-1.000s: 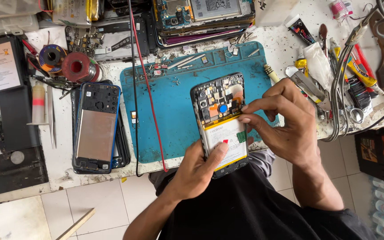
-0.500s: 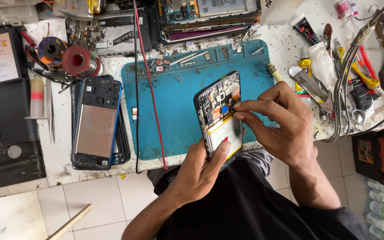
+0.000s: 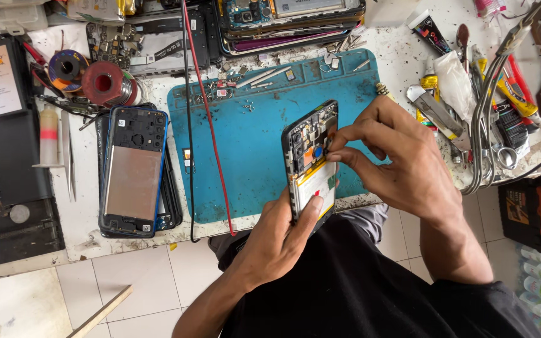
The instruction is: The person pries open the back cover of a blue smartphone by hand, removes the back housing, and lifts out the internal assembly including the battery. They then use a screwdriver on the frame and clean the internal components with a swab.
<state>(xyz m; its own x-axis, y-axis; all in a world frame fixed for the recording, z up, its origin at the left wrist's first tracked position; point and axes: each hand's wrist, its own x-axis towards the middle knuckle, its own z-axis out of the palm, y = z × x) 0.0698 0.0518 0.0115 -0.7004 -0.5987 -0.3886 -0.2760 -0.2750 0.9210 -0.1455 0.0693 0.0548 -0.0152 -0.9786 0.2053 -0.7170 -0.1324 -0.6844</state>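
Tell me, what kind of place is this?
Most likely a phone repair bench. The left hand holds an opened phone while the right hand picks at its insides over a blue work mat. Another back-less phone, solder spools and hand tools crowd the worktop.

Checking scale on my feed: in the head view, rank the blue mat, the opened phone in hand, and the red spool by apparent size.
1. blue mat
2. opened phone, though held nearer the camera
3. red spool
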